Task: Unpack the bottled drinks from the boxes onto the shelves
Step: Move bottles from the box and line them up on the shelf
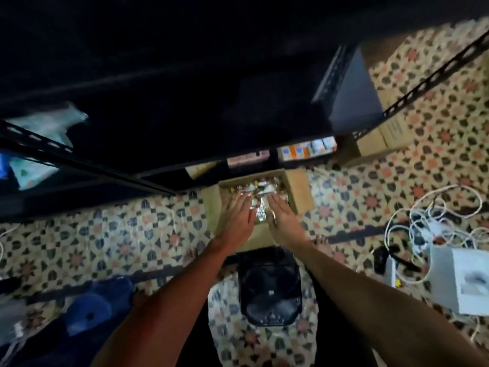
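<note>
Mid-frame, the left hand [237,214] and right hand [281,213], fingers straight, flank wrapped bottles [260,211] in a seemingly full box [300,190]; most unpacking looks left to do.

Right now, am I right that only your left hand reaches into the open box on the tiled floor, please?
Not quite: both hands do. The head view shows the left hand and the right hand reaching into the open box on the tiled floor.
</note>
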{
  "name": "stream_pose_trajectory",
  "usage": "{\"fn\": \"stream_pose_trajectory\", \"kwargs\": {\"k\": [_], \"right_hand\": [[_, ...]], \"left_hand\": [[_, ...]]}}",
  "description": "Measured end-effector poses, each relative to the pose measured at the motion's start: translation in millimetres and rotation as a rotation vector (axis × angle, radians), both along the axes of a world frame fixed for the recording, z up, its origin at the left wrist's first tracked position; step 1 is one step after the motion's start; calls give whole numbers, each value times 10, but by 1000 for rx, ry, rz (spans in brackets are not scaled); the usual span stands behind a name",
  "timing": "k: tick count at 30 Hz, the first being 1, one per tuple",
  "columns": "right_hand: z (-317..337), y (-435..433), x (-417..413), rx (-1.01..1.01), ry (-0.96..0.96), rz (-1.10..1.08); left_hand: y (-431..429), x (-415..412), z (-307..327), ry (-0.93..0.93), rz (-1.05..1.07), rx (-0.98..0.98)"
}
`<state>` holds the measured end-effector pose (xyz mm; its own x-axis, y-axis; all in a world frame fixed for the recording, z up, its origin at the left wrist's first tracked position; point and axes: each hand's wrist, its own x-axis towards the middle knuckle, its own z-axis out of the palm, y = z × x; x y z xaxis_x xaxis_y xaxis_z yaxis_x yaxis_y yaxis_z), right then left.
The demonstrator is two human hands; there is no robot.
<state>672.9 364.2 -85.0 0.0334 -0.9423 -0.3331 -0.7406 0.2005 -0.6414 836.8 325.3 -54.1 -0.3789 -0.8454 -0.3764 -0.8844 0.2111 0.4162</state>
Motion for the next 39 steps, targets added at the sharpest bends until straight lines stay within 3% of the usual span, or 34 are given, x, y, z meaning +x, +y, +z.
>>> {"fn": "stream_pose_trajectory", "kwargs": {"k": [8,17,29,39], "right_hand": [[-1345,111,-201,275,-20,84],[-2575,-95,-362,285,-32,115],[-3726,-678,-649,422,72,244],[-4563,-1309,-546,179,350,435]], "left_hand": [[78,41,-1447,-111,-31,197],[-12,-79,-2756,-231,-56,252],[-595,-342,-4179,-170,-27,317],[-900,-273,-5061,-238,17,336]]}}
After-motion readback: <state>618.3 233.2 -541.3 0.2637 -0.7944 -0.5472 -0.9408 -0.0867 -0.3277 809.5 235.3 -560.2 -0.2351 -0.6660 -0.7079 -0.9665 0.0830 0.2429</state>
